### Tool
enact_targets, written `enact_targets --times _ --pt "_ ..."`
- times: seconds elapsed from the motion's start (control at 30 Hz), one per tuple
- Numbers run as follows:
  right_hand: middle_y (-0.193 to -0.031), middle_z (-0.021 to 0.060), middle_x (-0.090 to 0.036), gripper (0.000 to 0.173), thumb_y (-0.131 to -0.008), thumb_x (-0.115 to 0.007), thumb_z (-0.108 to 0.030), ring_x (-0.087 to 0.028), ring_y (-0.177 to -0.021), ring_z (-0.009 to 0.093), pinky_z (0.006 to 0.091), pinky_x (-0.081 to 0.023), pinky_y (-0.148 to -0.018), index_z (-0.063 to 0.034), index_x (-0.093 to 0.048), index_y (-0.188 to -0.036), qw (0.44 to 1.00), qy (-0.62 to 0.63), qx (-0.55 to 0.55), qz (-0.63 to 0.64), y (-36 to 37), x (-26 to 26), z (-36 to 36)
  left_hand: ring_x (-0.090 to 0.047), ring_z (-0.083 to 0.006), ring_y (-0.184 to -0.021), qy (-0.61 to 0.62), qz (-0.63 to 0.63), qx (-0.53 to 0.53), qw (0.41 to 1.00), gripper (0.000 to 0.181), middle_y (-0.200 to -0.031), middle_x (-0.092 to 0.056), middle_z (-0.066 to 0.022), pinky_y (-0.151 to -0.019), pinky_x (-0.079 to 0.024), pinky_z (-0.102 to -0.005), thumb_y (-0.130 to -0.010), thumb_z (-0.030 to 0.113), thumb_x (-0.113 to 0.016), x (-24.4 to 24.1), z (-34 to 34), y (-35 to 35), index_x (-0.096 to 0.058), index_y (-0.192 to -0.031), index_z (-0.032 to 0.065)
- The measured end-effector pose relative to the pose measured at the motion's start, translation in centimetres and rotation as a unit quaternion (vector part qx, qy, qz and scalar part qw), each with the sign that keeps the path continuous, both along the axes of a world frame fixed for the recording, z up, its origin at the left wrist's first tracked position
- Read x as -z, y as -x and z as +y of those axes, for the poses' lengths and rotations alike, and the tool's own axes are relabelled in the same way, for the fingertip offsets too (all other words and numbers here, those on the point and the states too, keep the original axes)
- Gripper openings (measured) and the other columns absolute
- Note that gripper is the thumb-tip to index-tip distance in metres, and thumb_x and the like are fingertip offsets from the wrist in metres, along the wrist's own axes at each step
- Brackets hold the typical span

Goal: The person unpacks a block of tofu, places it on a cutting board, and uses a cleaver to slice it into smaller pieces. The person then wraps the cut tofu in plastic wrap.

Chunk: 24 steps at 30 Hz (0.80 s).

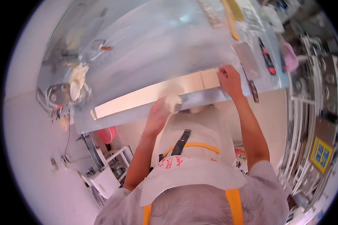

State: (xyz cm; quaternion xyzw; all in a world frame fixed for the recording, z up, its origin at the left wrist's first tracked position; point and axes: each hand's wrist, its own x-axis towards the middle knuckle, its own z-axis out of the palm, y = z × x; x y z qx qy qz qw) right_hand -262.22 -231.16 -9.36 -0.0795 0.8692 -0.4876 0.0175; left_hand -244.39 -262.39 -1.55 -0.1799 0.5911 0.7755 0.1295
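Observation:
A long, flat pale strip, apparently dough (146, 94), lies along the near edge of the metal worktable (107, 123). A crosswise line divides it near its right end, and a narrow piece lies at its left tip. My left hand (158, 114), blurred, holds a small pale bundle (173, 103) at the strip's near side; what the bundle is made of cannot be told. The fingers of my right hand (230, 80) are curled at the strip's right end, touching it; whether they grip it is unclear. Right of that hand lies a cleaver with a broad blade (247, 59) and a brown handle.
A red and black tool (267, 60) lies near the table's right edge. Yellow strip-like things (231, 25) lie at the far right. At the left stand a kitchen scale (54, 97) and a crumpled pale wrapping (79, 76). Metal racks (301, 98) stand on the right.

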Motion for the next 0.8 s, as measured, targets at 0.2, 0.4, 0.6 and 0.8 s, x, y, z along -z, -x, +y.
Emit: enact_targets --times 0.2,0.4,0.6,0.8 --pt "-0.103 0.0073 -0.073 0.006 -0.104 -0.062 -0.006 -0.071 -0.092 0.013 0.033 -0.064 -0.081 -0.0015 -0.066 -0.107 0.899 0.298 -0.123 -0.296 -8.3 -8.0 -9.4 -0.066 -0.0199 -0.12 -0.157 -0.004 -0.016 0.987 0.035 -0.132 -0.067 -0.0102 -0.108 -0.053 -0.0394 -0.114 0.013 -0.054 -1.0 1.5 1.8 -0.055 -0.146 -0.002" --pt "-0.092 0.0134 -0.074 0.008 -0.104 -0.061 -0.007 -0.073 -0.084 0.019 0.0361 -0.062 -0.076 -0.0007 -0.065 -0.106 0.958 0.138 -0.088 -0.234 -9.6 -11.2 -20.9 -0.068 -0.0218 -0.116 -0.218 -0.067 -0.085 0.97 0.032 -0.13 -0.068 -0.0097 -0.104 -0.056 -0.0398 -0.11 0.011 -0.058 -2.8 -6.5 1.6 -0.057 -0.14 -0.0008" --pt "-0.114 0.0263 -0.074 0.022 -0.105 -0.059 -0.013 -0.073 -0.103 0.047 0.0486 -0.057 -0.088 -0.0026 -0.061 -0.124 0.963 0.065 -0.261 -0.024 -4.2 -18.3 -45.3 -0.07 -0.0234 -0.116 -0.04 0.087 -0.168 0.981 0.037 -0.13 -0.069 -0.0111 -0.11 -0.054 -0.0412 -0.101 0.007 -0.062 -6.8 -30.8 2.9 -0.062 -0.136 -0.0032" --pt "-0.135 0.019 -0.071 0.031 -0.109 -0.06 -0.015 -0.077 -0.107 0.03 0.0401 -0.06 -0.089 -0.0017 -0.058 -0.136 0.937 0.224 -0.266 -0.045 -1.5 -22.6 -61.1 -0.067 -0.0442 -0.119 0.553 -0.115 -0.362 0.742 0.06 -0.131 -0.069 -0.0246 -0.105 -0.054 -0.0464 -0.09 0.032 -0.076 0.8 -63.8 -8.4 -0.062 -0.141 0.0035"
